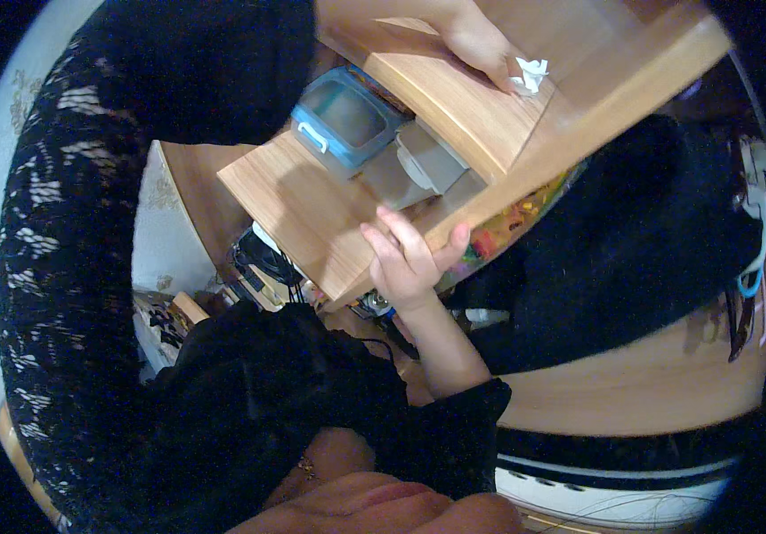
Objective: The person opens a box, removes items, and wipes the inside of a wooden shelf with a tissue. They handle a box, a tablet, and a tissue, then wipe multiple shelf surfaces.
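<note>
My left hand reaches in from the top, pinching a crumpled white tissue against an upper wooden shelf board. My right hand is in front of the light wood edge of the furniture, palm towards me. Its fingers are half bent and spread, with the thumb apart and nothing held. I cannot tell whether it touches the wood. A blue plastic box with a see-through lid and white latch sits on the lower board. Beside it is a pale open container.
Dark fabric hangs or lies at the right, next to a colourful printed surface. A dark item with cables sits below the lower board. At the far right is a blue-looped item. Wooden flooring shows below.
</note>
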`<state>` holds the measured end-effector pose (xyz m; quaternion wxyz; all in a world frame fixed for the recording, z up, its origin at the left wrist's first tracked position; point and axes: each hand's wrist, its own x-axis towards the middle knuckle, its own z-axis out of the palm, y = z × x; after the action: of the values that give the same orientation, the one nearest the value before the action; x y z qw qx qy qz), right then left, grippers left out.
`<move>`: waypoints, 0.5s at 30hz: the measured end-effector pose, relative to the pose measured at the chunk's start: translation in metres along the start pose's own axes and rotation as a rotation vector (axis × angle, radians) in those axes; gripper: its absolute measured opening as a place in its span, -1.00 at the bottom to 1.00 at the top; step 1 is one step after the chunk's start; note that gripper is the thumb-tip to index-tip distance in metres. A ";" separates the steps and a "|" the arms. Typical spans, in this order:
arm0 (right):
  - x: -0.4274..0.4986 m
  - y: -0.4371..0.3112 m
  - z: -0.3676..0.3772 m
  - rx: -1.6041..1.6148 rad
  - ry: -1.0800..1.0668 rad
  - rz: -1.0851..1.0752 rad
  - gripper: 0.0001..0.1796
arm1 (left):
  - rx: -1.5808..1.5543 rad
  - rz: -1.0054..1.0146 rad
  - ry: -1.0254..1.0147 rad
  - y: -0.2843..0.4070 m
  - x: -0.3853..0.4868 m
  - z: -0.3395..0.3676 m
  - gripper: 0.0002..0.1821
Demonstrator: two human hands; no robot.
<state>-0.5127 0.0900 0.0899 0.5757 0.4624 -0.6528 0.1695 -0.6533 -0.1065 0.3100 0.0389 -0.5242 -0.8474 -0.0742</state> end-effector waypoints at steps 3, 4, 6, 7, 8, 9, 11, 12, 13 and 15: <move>0.003 -0.004 0.002 0.034 0.003 0.042 -0.79 | -0.080 0.019 0.019 0.055 -0.024 -0.004 -0.66; 0.005 -0.005 0.003 0.036 0.002 0.046 -0.80 | -0.106 0.016 0.033 0.072 -0.035 -0.005 -0.67; 0.008 -0.009 0.005 0.044 0.003 0.072 -0.80 | -0.150 -0.019 0.080 0.102 -0.057 -0.006 -0.71; 0.010 -0.010 0.006 0.040 0.002 0.056 -0.80 | -0.158 -0.031 0.115 0.118 -0.070 -0.002 -0.71; 0.012 -0.010 0.006 0.038 0.001 0.062 -0.80 | -0.170 -0.041 0.146 0.129 -0.077 0.001 -0.70; 0.013 -0.011 0.007 0.040 -0.002 0.074 -0.79 | 0.006 -0.008 0.197 0.140 -0.081 0.003 -0.73; 0.014 -0.010 0.005 0.043 -0.033 0.058 -0.78 | 0.149 0.092 0.359 0.156 -0.093 0.014 -0.76; 0.014 -0.009 0.002 0.006 -0.072 0.022 -0.80 | 0.228 0.139 0.442 0.160 -0.100 0.016 -0.77; 0.014 -0.010 -0.001 0.024 -0.124 0.071 -0.82 | 0.245 0.055 0.439 0.162 -0.112 0.015 -0.79; 0.012 -0.012 -0.014 0.037 -0.124 0.062 -0.82 | 0.194 -0.072 0.411 0.164 -0.149 0.011 -0.73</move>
<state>-0.4937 0.0896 0.1013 0.5198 0.4622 -0.6979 0.1705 -0.4400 -0.1644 0.2920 0.2584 -0.4612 -0.8431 -0.0988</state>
